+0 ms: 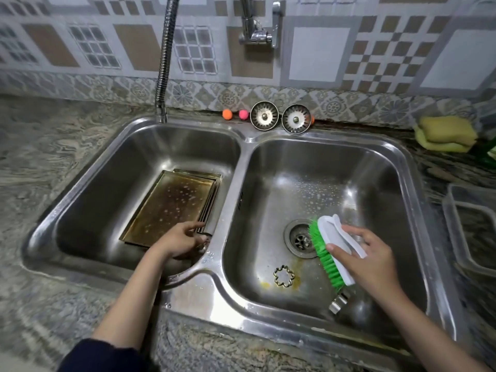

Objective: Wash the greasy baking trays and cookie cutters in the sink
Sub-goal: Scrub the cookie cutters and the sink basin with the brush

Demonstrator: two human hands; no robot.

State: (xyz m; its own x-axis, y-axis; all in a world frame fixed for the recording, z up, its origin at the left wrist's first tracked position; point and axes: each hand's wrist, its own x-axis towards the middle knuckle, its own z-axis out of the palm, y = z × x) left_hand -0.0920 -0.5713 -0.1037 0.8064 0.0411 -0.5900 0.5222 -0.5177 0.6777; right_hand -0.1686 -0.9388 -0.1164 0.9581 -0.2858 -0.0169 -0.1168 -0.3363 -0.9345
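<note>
Stacked greasy baking trays (169, 208) lie in the left basin of the steel double sink (228, 183), brown and spotted with suds. My left hand (182, 238) reaches to their near right corner, fingertips touching the tray edges. My right hand (367, 260) grips a white scrub brush with green bristles (328, 253) over the right basin, beside the drain (300, 238). A flower-shaped cookie cutter (284, 276) lies on the right basin floor. Another metal cutter (338, 302) lies near the front wall, below the brush.
A flexible tap hose (165, 63) hangs over the left basin's back edge. Two sink strainers (280, 118) and small coloured balls (234, 114) sit on the back ledge. Yellow sponges (445, 134) lie at the right. A clear plastic container (469, 226) stands on the right counter.
</note>
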